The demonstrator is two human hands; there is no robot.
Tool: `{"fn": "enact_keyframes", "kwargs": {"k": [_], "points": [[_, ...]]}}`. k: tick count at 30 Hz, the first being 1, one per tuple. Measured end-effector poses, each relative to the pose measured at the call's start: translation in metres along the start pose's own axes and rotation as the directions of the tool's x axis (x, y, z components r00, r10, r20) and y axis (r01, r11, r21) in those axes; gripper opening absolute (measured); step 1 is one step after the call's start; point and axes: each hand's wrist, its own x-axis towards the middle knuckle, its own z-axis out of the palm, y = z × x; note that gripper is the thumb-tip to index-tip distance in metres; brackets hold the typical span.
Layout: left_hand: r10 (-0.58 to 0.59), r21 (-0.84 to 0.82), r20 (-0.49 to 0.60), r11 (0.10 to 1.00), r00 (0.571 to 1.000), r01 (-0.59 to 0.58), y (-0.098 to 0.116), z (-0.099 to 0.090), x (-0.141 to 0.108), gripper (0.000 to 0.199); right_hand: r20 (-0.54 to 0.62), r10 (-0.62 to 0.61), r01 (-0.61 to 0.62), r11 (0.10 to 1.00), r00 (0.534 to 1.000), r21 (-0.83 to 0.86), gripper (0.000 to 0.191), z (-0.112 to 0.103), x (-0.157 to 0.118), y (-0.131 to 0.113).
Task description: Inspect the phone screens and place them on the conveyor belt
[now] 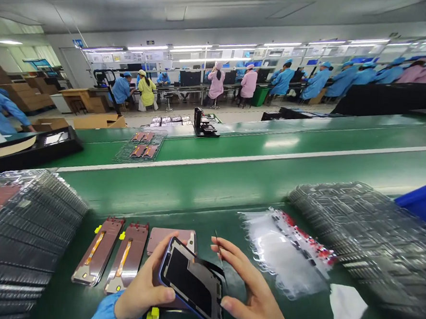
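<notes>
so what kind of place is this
This looks like an electronics assembly factory, probably for phones. A long green conveyor belt runs through the room, stacks of clear plastic trays lie on it, and rows of workers in blue smocks and caps work at benches.

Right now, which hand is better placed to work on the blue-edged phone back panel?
Probably the right hand: it pinches what looks like tweezers right by the phone back panel, while the left hand is occupied holding that panel.

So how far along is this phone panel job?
Looking done: two panels with orange strips on the green belt. In hand: a blue-rimmed panel in the left hand, tweezers in the right hand. Still waiting: a bag of red-marked pieces.
</notes>
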Motion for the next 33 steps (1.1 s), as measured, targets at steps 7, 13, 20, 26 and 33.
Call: {"fn": "enact_keyframes", "kwargs": {"k": [7,13,20,26,33], "points": [[0.040,0.103,0.159,0.993,0.986,-0.057,-0.005,-0.007,0.005,0.095,0.090,-0.068,0.084,0.980,0.994,-0.181,0.057,0.000,-0.004,-0.002],[0.041,0.100,0.234,0.993,0.971,-0.066,-0.007,-0.001,0.007,0.090,0.153,-0.084,0.116,0.970,0.985,-0.213,0.062,0.008,-0.004,-0.003],[0.026,0.119,0.226,0.991,0.974,-0.055,-0.007,0.011,0.008,0.090,0.202,-0.119,0.179,0.933,0.972,-0.312,0.065,0.020,-0.003,-0.005],[0.011,0.124,0.208,0.992,0.978,-0.037,-0.010,0.010,0.009,0.091,0.223,-0.121,0.196,0.913,0.967,-0.358,0.067,0.023,-0.006,-0.002],[0.020,0.089,0.226,0.995,0.974,-0.041,-0.011,0.011,0.009,0.090,0.225,-0.113,0.192,0.910,0.968,-0.367,0.068,0.024,-0.007,-0.001]]}}
